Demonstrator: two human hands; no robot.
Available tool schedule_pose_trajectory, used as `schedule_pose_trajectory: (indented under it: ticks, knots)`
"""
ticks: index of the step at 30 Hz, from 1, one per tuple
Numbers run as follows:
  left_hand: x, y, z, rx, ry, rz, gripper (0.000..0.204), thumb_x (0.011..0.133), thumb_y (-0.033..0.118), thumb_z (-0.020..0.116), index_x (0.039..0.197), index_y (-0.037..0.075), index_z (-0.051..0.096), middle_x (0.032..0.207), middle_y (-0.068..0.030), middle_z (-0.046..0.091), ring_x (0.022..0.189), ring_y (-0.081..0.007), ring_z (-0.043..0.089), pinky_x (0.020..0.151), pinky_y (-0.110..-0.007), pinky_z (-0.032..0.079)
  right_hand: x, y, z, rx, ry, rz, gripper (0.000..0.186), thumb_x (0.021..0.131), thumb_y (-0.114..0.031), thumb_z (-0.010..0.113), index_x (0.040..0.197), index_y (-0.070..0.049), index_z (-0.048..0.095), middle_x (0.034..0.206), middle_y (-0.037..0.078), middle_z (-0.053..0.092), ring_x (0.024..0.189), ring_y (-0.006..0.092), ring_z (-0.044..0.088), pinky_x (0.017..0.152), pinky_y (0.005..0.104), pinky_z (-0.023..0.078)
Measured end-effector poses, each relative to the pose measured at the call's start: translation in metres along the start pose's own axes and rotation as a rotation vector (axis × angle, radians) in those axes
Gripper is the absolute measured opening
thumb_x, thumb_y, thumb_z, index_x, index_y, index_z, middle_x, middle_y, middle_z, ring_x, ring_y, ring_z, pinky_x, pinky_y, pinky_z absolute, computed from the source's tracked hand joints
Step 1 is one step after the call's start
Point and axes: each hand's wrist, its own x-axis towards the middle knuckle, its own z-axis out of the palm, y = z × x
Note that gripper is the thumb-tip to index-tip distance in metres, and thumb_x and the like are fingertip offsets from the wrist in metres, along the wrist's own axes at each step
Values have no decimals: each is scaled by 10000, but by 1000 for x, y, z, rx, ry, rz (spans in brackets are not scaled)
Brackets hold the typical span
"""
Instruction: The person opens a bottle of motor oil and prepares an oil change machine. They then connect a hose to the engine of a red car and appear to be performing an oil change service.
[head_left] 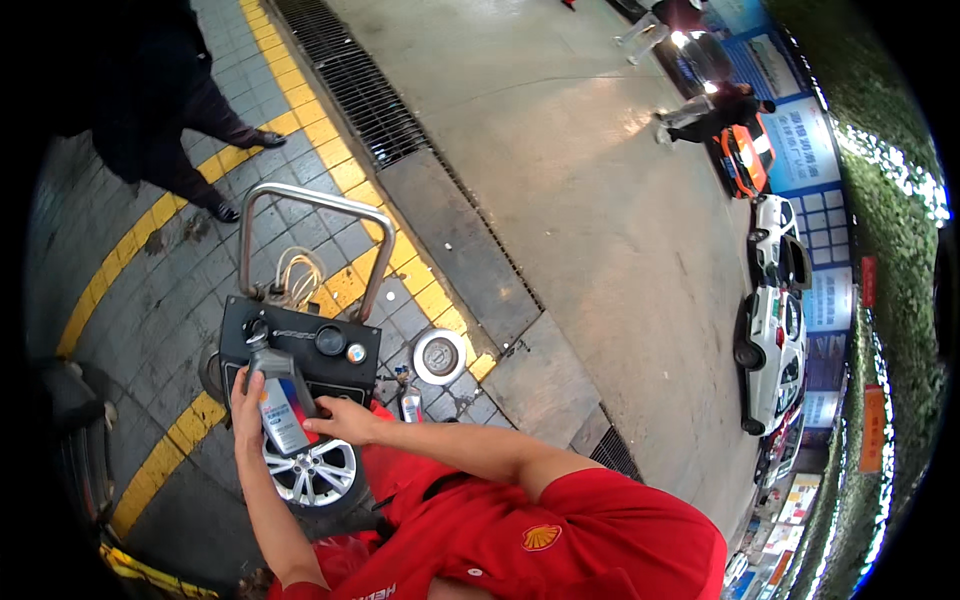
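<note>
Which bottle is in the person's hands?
The grey bottle over the black panel, held between left hand and right hand; the smaller-looking bottle farther right is in neither.

Place: this was apparently a car-service forecourt.
Cars: a white car [765, 398] and an orange car [742, 160] stood at the right.
Gear: a fluid bottle [283, 408] and an alloy wheel [312, 474] showed lower left.

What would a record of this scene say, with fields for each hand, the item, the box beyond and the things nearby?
Left hand: grips the bottle's left side
Right hand: grips its right side
Item: grey bottle, label facing the camera
Box: black box with metal handle
Nearby: pale cable, round silver disc, smaller bottle, spoked wheel
</note>
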Motion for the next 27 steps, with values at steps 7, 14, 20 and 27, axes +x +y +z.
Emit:
schedule_pose_trajectory:
  ticks: [7,14,20,27]
  knots:
    - [1,5,1,177,64,-52,668,968,465,778,1447,33,600,1232,-115,705,1094,-186,664,940,-335,528,15,24,9,63,8,13,559,1029,-436,723,1270,62,641,1081,159,746,974,176,730,820,344,598]
    - [-13,20,8,34,42,-79,430,1000,386,766,1251,50,669,1056,-38,701,925,-101,651,825,-290,535,1,-5,5,222,-46,112,556,1031,-345,744,1344,89,593,1186,180,753,1013,217,747,856,338,612]
    - [-9,18,10,29,46,-71,435,997,384,773,1251,49,665,1041,-33,698,915,-95,654,816,-278,537,3,0,2,224,-41,109,572,1031,-362,743,1345,91,590,1194,185,751,1009,218,749,840,338,615]
    - [-9,20,10,34,45,-77,432,995,379,775,1252,49,664,1047,-29,706,893,-93,665,801,-278,547,4,6,6,190,-24,86,585,1029,-378,740,1349,89,593,1180,199,758,1009,225,754,847,343,614]
